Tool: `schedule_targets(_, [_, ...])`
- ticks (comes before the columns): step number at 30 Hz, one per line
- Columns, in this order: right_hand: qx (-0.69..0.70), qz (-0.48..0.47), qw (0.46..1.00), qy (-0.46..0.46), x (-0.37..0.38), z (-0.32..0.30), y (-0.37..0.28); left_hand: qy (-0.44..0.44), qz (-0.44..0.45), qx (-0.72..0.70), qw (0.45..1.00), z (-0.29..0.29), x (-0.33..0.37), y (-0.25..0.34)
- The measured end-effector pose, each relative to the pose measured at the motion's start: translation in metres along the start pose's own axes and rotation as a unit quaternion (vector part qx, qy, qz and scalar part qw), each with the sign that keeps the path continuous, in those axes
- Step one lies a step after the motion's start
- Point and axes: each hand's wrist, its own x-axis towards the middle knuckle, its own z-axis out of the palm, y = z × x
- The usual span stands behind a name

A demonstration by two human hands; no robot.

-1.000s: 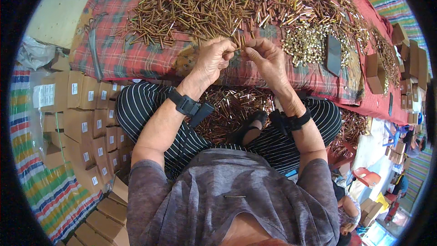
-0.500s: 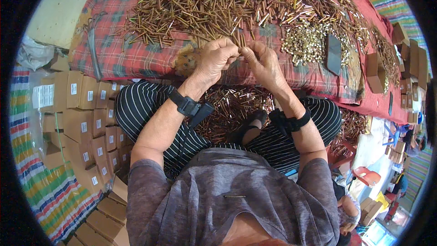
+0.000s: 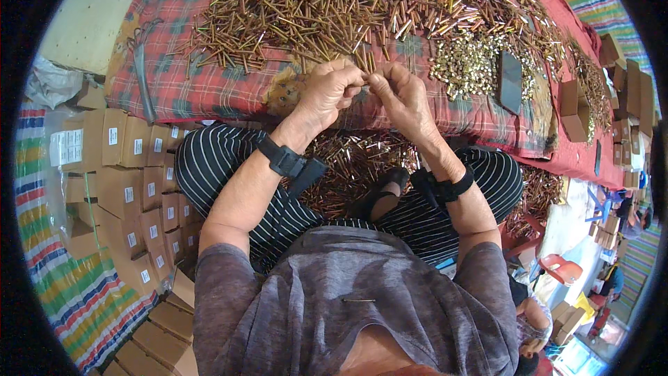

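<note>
Above the near edge of the red plaid cloth (image 3: 209, 90), my two hands meet with the fingertips pinched together. My left hand (image 3: 327, 93) is closed at thumb and forefinger. Its fingertips almost touch those of my right hand (image 3: 405, 97), also closed in a pinch. What sits between the fingers is mostly covered and too small to name. Just beyond the fingers lies a wide heap of thin copper-coloured metal rods (image 3: 306, 10). To the right of my right hand is a pile of small shiny gold-coloured metal pieces (image 3: 463, 66).
A dark phone (image 3: 509, 82) lies beside the gold pieces. At left, a long grey metal tool (image 3: 142, 76) rests on the cloth. Stacked cardboard boxes (image 3: 125, 188) stand left of my legs. More rods (image 3: 334, 174) lie below the table edge. Another person (image 3: 534, 320) sits at lower right.
Both hands stay in nearly the same place, with only slight shifts of the fingers. Nothing else has visibly moved on the cloth.
</note>
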Motion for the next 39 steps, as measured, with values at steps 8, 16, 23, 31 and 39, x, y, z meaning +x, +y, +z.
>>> schedule_targets(8, [0.082, 0.153, 0.984, -0.04, 0.001, 0.0, -0.01, -0.02, 0.049, 0.067, 0.996, 0.001, -0.002, -0.001])
schedule_targets(16, [0.032, 0.057, 0.998, -0.01, 0.002, 0.003, -0.003, -0.013, 0.051, 0.082, 0.995, 0.001, -0.002, -0.001])
schedule_targets(23, [-0.07, 0.045, 0.996, -0.007, 0.006, 0.002, -0.004, 0.007, 0.066, 0.117, 0.991, 0.008, -0.004, 0.0])
schedule_targets(31, [-0.343, -0.042, 0.935, 0.082, 0.029, -0.022, 0.006, -0.128, 0.161, 0.55, 0.81, -0.013, 0.006, 0.022])
schedule_targets(39, [-0.441, -0.086, 0.887, 0.104, 0.055, -0.017, 0.05, 0.107, 0.318, 0.675, 0.657, -0.006, 0.063, -0.017])
